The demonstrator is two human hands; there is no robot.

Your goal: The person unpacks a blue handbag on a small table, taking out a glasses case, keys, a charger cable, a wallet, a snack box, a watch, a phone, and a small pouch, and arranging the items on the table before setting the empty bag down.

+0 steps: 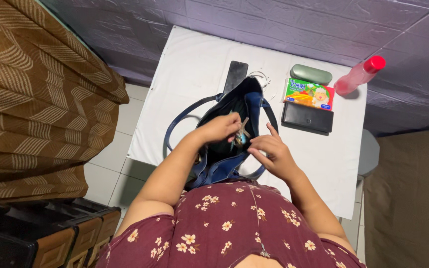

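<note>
A: Keys are at the mouth of the blue bag, pinched in the left hand. Grip is narrow, fingertips closed on the bunch, the keys themselves hanging toward the opening.

B: Handling?

A: My read: small, hard metal, light, loose on a ring, so they swing and rattle. Best held at the ring or the heads, not by one blade. Not fragile.

B: Right hand?

A: Right hand sits on the bag's near rim, fingers curled over the edge, forefinger raised. It looks to be holding the opening apart; can't tell how firm that grip is.

B: Bag itself?

A: Soft, floppy sides, probably sags unless the rim is held. Straps loop out to its left and right. It stands on the white worktop, near edge.

B: Around the bag?

A: Behind it, touching or nearly so: a dark phone. Right of the bag: a black wallet, a colourful tissue packet just behind that, then a grey-green glasses case. Furthest right, a pink bottle with a red cap, lying tilted.
</note>
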